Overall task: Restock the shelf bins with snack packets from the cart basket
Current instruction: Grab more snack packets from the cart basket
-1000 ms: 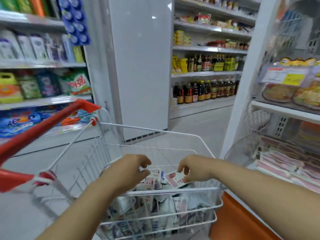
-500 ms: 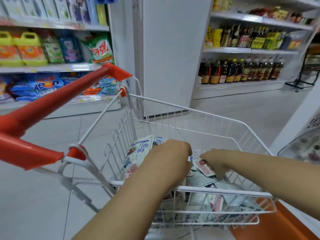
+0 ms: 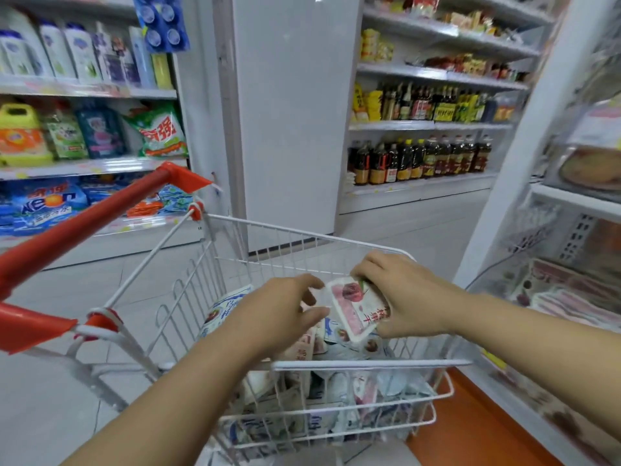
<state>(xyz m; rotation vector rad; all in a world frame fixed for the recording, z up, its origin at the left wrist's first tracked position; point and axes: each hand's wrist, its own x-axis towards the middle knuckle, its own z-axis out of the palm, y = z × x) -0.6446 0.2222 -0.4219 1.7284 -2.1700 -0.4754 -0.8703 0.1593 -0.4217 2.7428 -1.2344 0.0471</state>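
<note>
A white wire cart basket [image 3: 366,364] holds several snack packets [image 3: 322,422] piled loosely. My right hand [image 3: 406,297] grips a pink and white snack packet [image 3: 356,307] and holds it just above the pile. My left hand [image 3: 279,311] hovers over the basket at the packet's left edge, thumb and fingers curled towards it; whether they pinch it I cannot tell. A blue and white packet [image 3: 225,307] leans against the basket's left wall. Clear shelf bins [image 3: 571,297] with pink packets sit at the right.
The cart's red handle [image 3: 84,230] slants across the left. Detergent shelves [image 3: 90,163] stand at the left, bottled sauce shelves [image 3: 420,159] straight ahead beyond a white pillar [image 3: 289,129]. Grey tiled floor [image 3: 420,237] lies between them. An orange base [image 3: 470,425] runs under the right shelf.
My right hand has lifted a pink packet out of the pile, and my left hand has risen towards it. The view has tilted up and turned right.
</note>
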